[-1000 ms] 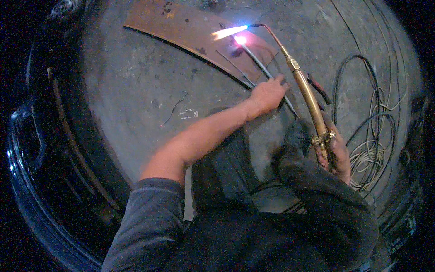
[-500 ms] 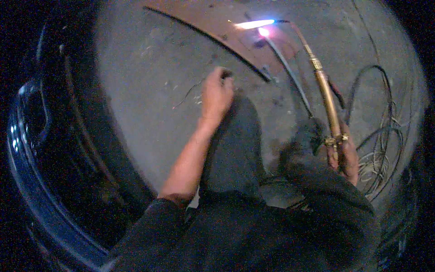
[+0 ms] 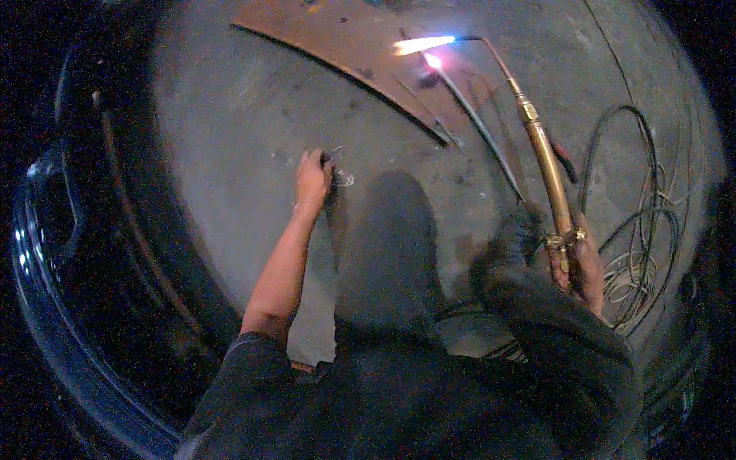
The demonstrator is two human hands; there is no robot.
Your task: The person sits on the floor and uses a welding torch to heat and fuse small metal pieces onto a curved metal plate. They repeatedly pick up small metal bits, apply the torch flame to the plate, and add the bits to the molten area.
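My right hand (image 3: 586, 272) is closed around the lower end of a brass gas torch (image 3: 548, 161), by its valve knobs. The torch is lit, and its flame (image 3: 425, 46) points left above a rusty metal plate (image 3: 337, 38). Just below the flame, the end of a grey metal rod (image 3: 479, 123) glows pinkish white. Low over the floor, left of my knee, my left hand (image 3: 313, 182) has its fingers curled together at a small dark thing, too unclear to name. A thin rod (image 3: 429, 111) lies across the plate's near edge.
A coil of hoses or cables (image 3: 632, 276) lies on the floor at the right. Beside the torch is a dark red object (image 3: 563, 162). A glossy dark blue curved body (image 3: 46, 307) stands at the left. My bent knee (image 3: 391, 222) is in the middle.
My left hand has moved left and nearer to me, away from the plate. The thin wire-like piece seen by it earlier no longer shows there. The torch and flame have barely shifted.
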